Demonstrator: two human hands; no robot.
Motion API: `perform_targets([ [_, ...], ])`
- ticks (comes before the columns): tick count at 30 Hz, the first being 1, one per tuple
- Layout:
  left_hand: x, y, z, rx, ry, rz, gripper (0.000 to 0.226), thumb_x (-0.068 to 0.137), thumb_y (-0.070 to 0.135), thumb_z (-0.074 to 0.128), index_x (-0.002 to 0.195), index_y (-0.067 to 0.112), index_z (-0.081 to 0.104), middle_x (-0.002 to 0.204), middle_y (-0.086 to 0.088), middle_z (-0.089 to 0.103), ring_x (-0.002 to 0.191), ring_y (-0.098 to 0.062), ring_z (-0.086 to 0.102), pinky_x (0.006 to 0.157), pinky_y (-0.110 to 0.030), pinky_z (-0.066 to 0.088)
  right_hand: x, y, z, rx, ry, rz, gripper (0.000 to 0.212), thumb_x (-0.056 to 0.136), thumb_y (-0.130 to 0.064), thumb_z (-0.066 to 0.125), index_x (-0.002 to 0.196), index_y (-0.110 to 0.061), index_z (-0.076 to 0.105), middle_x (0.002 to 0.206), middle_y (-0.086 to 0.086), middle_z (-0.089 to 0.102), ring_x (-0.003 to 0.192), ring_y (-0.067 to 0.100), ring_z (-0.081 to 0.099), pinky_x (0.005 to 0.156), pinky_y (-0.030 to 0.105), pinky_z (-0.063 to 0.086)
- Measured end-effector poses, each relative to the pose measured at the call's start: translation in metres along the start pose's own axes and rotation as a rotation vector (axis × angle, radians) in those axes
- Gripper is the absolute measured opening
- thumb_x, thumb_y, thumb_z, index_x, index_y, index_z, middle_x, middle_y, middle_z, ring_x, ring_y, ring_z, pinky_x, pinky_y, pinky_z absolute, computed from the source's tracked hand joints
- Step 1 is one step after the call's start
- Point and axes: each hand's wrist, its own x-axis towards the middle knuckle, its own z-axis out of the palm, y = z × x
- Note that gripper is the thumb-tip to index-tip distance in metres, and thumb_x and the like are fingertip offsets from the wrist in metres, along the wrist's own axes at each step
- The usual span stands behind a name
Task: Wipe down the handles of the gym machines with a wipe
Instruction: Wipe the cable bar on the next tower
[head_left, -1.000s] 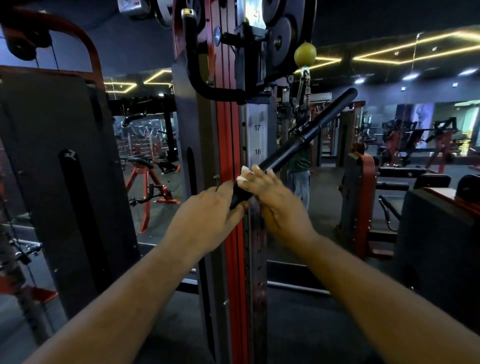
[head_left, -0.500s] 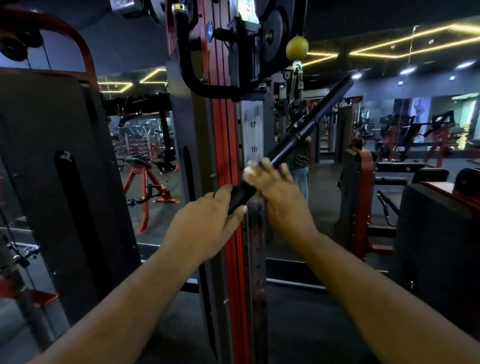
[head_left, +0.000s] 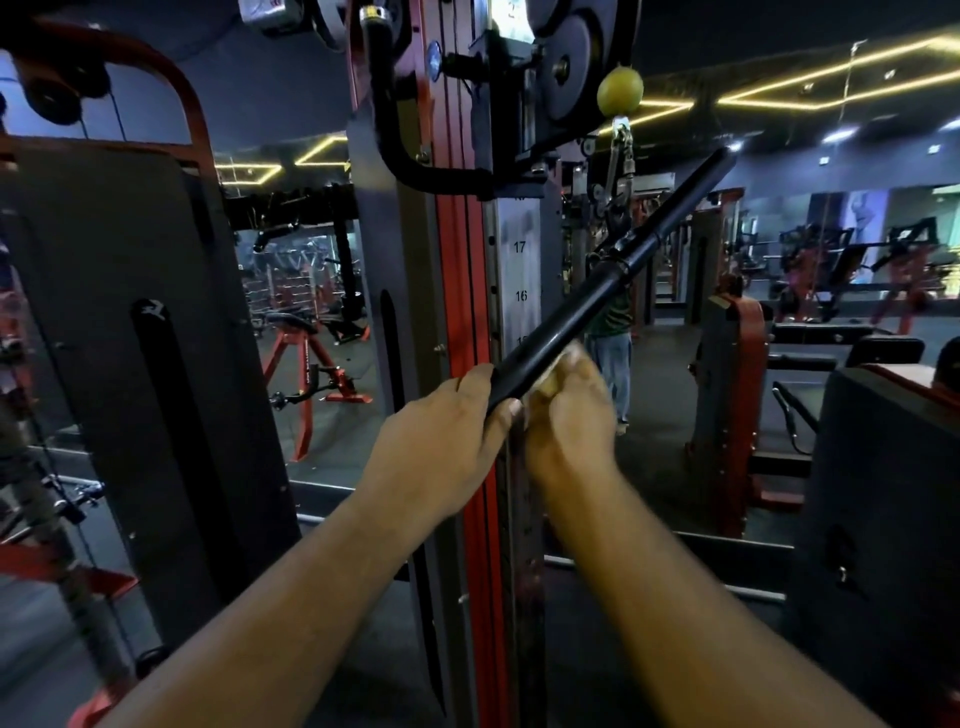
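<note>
A straight black bar handle (head_left: 597, 296) hangs tilted from a cable clip (head_left: 618, 171) on the cable machine, its near end low at centre and its far end up to the right. My left hand (head_left: 441, 441) grips the bar's near end. Right beside it, my right hand (head_left: 566, 405) is blurred, curled under the bar with a pale wipe (head_left: 550, 382) bunched in its fingers. The wipe is mostly hidden by the fingers and the bar.
The red and grey upright (head_left: 467, 312) of the cable machine, with numbered holes, stands directly behind the hands. A yellow ball stopper (head_left: 619, 92) hangs above the clip. A dark weight-stack shroud (head_left: 130, 338) is at left, padded machines (head_left: 883, 467) at right. A person (head_left: 613, 353) stands beyond.
My right hand has slid back down the bar with the wipe, from a spot slightly higher up to right against my left hand. My left hand has kept its grip on the bar's end.
</note>
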Motion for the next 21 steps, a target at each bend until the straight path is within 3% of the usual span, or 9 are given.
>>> perform_targets([
  [2,-0.002,0.003,0.001,-0.015,-0.013,-0.007,0.055,0.106,0.056,0.028,0.149,0.024,0.039,0.106,0.006,0.062,0.081,-0.009,0.063,0.064,-0.031,0.056,0.023,-0.021,0.008,0.050,0.122,-0.046,0.026,0.107,-0.022,0.048,0.123,-0.013,0.066,0.096,0.003,0.068,0.094,0.019,0.068,0.093,0.034,0.057],
  [4,-0.003,0.006,0.003,-0.022,-0.023,-0.018,0.062,0.105,0.057,0.025,0.156,0.021,0.031,0.126,0.000,0.061,0.103,-0.016,0.064,0.081,-0.037,0.058,0.026,-0.025,0.009,0.066,0.127,-0.081,0.025,0.106,-0.022,0.048,0.120,-0.019,0.068,0.094,0.002,0.069,0.093,0.019,0.069,0.093,0.037,0.058],
  [6,-0.003,0.007,0.004,-0.062,-0.035,-0.027,0.068,0.105,0.057,0.024,0.162,0.019,0.021,0.152,-0.004,0.047,0.129,-0.023,0.055,0.100,-0.040,0.053,0.002,-0.009,0.004,0.046,0.060,-0.061,0.025,0.106,-0.022,0.047,0.114,-0.022,0.071,0.099,0.007,0.070,0.098,0.024,0.068,0.099,0.049,0.055],
  [9,0.000,0.003,0.004,-0.142,-0.069,-0.051,0.066,0.108,0.053,0.028,0.164,0.020,0.015,0.168,-0.004,0.028,0.143,-0.024,0.044,0.113,-0.040,0.043,-0.052,0.028,-0.013,0.107,-0.102,0.087,0.030,0.106,-0.020,0.045,0.127,-0.018,0.066,0.119,0.012,0.071,0.111,0.022,0.068,0.097,0.043,0.054],
  [12,0.004,-0.005,0.004,-0.175,-0.086,-0.085,0.064,0.108,0.051,0.032,0.164,0.021,0.019,0.149,-0.008,0.051,0.121,-0.022,0.059,0.095,-0.033,0.050,-0.066,0.043,-0.021,0.095,-0.261,0.148,0.032,0.106,-0.017,0.043,0.130,-0.010,0.064,0.125,0.016,0.068,0.110,0.024,0.067,0.093,0.036,0.055],
  [15,0.005,-0.007,0.001,-0.114,-0.116,-0.096,0.061,0.108,0.051,0.033,0.161,0.022,0.026,0.118,-0.006,0.064,0.092,-0.019,0.063,0.072,-0.030,0.046,-0.026,0.016,-0.013,0.152,-0.081,0.136,0.028,0.106,-0.016,0.047,0.124,-0.011,0.067,0.114,0.013,0.073,0.094,0.017,0.072,0.079,0.029,0.060],
  [19,0.002,-0.002,0.004,-0.133,-0.083,-0.036,0.049,0.107,0.052,0.035,0.147,0.024,0.041,0.088,0.011,0.058,0.066,-0.004,0.057,0.055,-0.021,0.040,0.034,-0.037,0.003,0.017,0.147,-0.194,0.027,0.105,-0.014,0.052,0.127,-0.017,0.067,0.116,0.001,0.071,0.105,0.012,0.070,0.097,0.035,0.057],
  [21,0.002,0.003,0.007,-0.155,-0.078,-0.020,0.046,0.106,0.052,0.036,0.143,0.025,0.043,0.086,0.010,0.058,0.066,-0.005,0.058,0.055,-0.022,0.043,0.038,-0.038,0.006,-0.266,0.132,-0.447,0.032,0.106,-0.012,0.048,0.133,-0.019,0.063,0.111,-0.008,0.067,0.100,-0.001,0.066,0.092,0.026,0.057],
])
